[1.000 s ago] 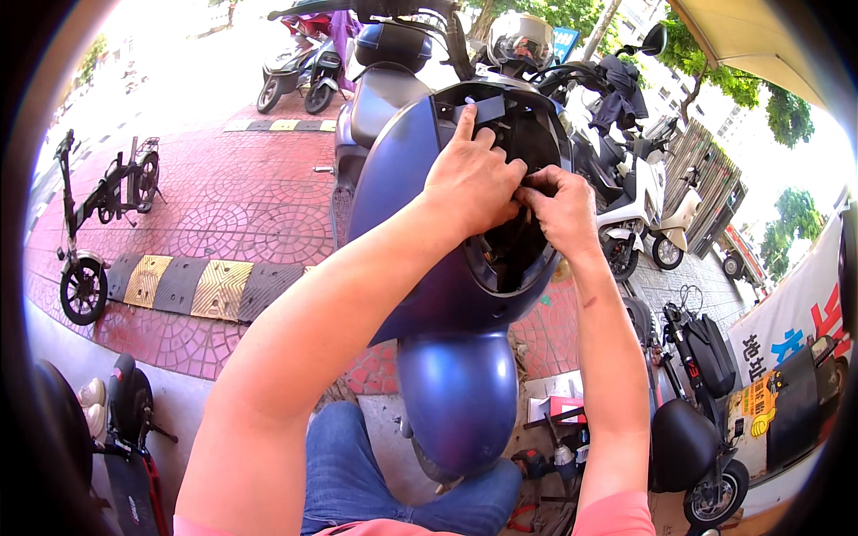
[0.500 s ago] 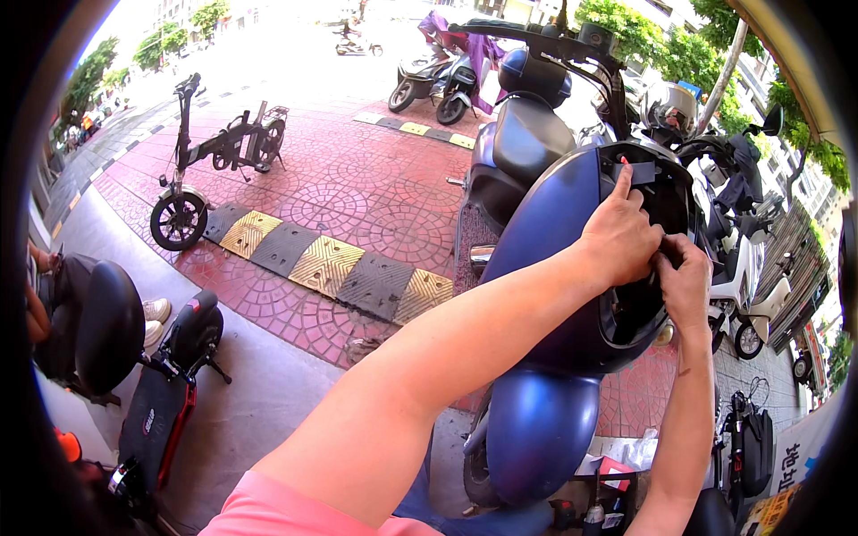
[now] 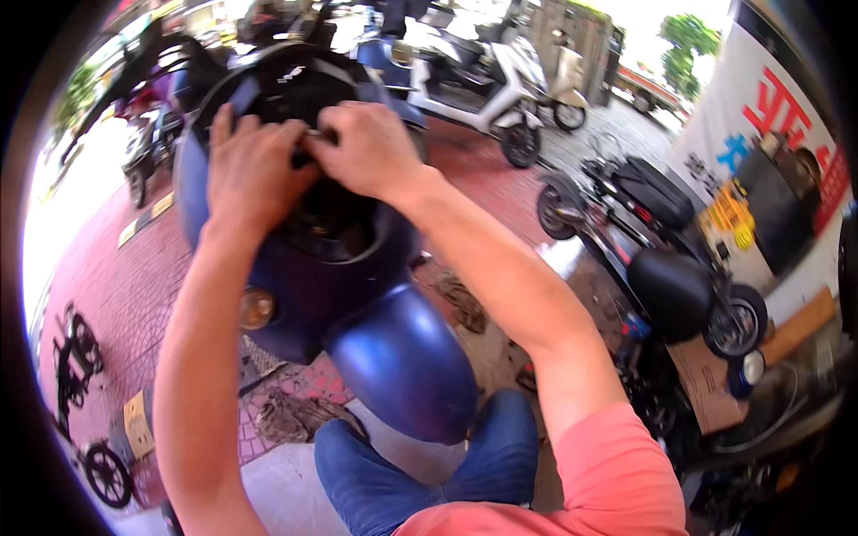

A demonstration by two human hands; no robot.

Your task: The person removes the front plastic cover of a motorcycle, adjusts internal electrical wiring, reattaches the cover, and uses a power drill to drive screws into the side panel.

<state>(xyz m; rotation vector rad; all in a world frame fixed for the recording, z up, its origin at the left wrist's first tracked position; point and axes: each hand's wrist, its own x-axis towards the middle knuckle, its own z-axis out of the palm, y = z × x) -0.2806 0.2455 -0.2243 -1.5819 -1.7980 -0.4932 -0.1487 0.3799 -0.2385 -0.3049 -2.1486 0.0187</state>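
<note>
red brick pavement [image 3: 107,295], blue scooter [image 3: 393,357], parked scooters [image 3: 661,259]

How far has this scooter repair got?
Done: the blue scooter's front panel has an open cavity showing dark insides. In hand: the left hand and right hand meet at the opening's upper edge, fingers on a small dark part. Left: the cavity is uncovered.
</note>
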